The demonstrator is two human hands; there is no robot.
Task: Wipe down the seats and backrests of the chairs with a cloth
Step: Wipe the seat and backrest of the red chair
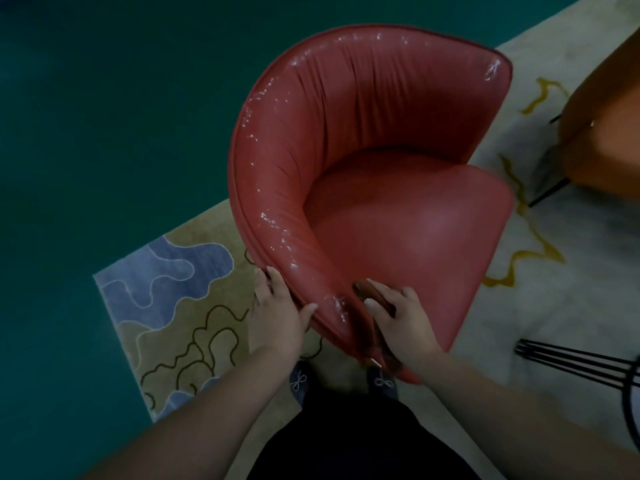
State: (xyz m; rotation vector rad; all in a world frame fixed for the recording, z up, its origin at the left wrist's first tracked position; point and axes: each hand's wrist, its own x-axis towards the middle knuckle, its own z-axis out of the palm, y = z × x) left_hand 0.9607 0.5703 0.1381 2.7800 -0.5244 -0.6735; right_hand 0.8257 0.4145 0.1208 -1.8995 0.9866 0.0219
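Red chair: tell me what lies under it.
Under the red chair a patterned rug spreads out, and the person's shoes show below its near edge. The chair's legs and the rug directly beneath the seat are covered.

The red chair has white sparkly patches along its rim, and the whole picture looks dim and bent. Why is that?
In the head view, the patches on the red chair look like glare off its glossy covering; the room is dimly lit, so the green floor and patterned rug look murky; the wide-angle lens curves the edges; the left hand and right hand look slightly soft.
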